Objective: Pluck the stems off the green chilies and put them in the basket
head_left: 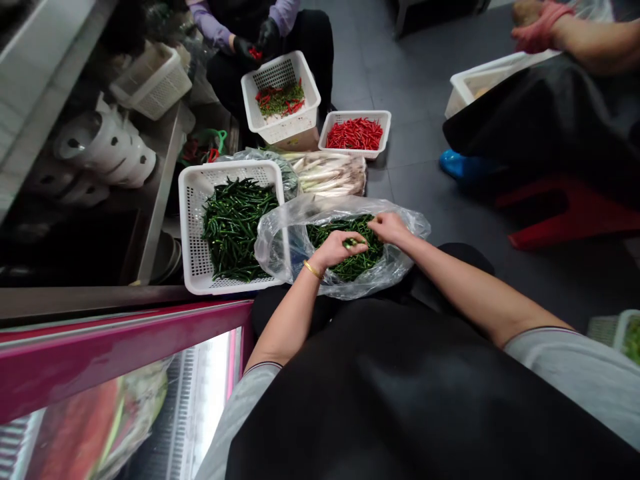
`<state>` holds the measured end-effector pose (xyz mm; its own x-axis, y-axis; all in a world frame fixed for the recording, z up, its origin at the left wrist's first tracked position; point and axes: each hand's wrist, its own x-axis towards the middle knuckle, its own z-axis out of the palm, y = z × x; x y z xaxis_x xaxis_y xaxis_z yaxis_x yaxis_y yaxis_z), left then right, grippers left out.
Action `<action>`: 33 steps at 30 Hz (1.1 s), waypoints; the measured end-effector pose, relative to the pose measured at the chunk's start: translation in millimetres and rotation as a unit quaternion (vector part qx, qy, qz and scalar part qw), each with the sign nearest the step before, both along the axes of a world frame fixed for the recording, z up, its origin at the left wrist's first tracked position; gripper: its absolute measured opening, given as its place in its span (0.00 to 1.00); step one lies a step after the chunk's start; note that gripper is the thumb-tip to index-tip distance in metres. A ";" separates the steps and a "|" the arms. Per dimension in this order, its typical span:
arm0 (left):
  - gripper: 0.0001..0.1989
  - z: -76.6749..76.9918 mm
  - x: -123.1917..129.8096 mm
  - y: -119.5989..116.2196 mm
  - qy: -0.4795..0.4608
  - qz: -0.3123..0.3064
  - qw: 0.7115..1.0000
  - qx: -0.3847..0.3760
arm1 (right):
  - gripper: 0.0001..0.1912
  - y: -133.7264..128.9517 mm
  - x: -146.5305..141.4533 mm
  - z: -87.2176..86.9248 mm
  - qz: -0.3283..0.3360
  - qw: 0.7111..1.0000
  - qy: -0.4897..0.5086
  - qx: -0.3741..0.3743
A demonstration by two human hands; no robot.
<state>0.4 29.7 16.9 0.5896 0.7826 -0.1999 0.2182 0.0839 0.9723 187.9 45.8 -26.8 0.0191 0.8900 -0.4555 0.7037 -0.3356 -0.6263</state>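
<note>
A clear plastic bag (345, 290) lies open in front of me, with green chilies (353, 267) inside. My left hand (337, 250), with a gold bracelet at the wrist, is curled around a few green chilies over the bag. Close to its right, my right hand (390, 229) is pinched at the edge of the pile; what its fingertips hold is too small to make out. Left of the bag stands a white basket (193, 267) holding a heap of dark green chilies (237, 230), and the bag's rim overlaps the basket's right side.
Beyond the bag lie pale long-stemmed vegetables (333, 173) and a basket of red chilies (354, 135). A person in black gloves sits behind another basket (255, 123). At right are another person's arm, a blue shoe (465, 167) and a red stool (565, 213). A pink-edged glass case (125, 353) borders the lower left.
</note>
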 end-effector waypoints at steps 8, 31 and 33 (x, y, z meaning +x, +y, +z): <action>0.20 -39.3 -16.1 2.6 -0.112 0.279 0.921 -0.249 | 0.14 -10.2 0.2 -0.7 0.276 0.930 -0.222 0.097; 0.12 -24.3 -42.3 -0.6 -0.274 0.374 0.840 -0.283 | 0.28 -61.2 -44.2 6.4 0.315 0.939 -0.103 0.088; 0.12 -21.8 -47.0 -0.3 -0.269 0.373 0.837 -0.296 | 0.25 -71.3 -43.1 10.0 0.381 0.916 -0.058 0.108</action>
